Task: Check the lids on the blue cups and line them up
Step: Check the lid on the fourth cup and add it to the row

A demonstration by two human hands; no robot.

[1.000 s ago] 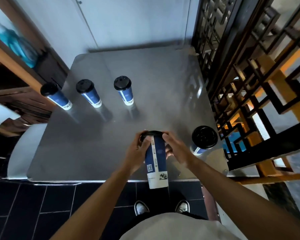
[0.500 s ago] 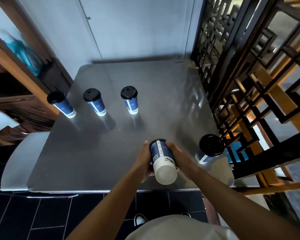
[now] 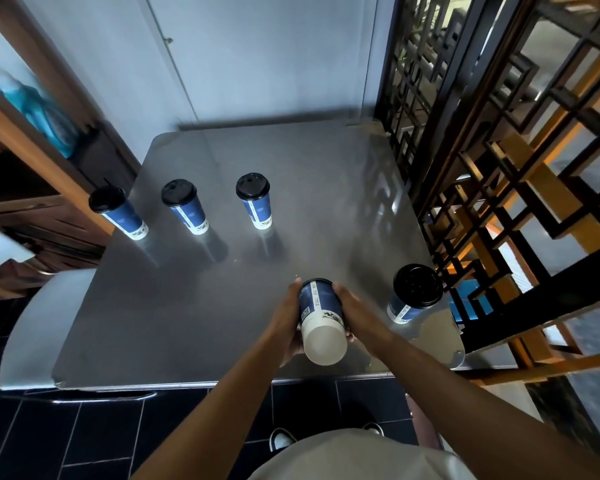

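Five blue cups are present. One, the held cup [image 3: 321, 317], is off the surface [image 3: 291, 202], tipped over so its white base faces up toward the person and its lidded end points away and down; the lid itself is barely visible from here. The left hand [image 3: 286, 329] wraps the cup's left flank, fingers curled under it. The right hand [image 3: 355, 315] clasps the opposite flank, fingers laid along the blue wall. Both grips are closed on that same cup, above the near edge of the steel surface.

Three cups stand upright in a row across the far left part of the surface — the left cup [image 3: 120, 211], the middle cup [image 3: 186, 207] and the right-of-row cup [image 3: 255, 200]. They are spaced apart, none touching, each with a black lid seated on top. The left one stands near the surface's left edge.

A fifth cup [image 3: 413, 294] stands alone at the near right, just beside the right hand but not touching it, black lid on, close to the right edge.

A black and orange lattice screen [image 3: 499, 168] runs along the right side. Wooden shelving [image 3: 32, 168] stands to the left. The floor [image 3: 84, 438] below is dark tile — the person's shoes [image 3: 281, 439] show at the bottom.
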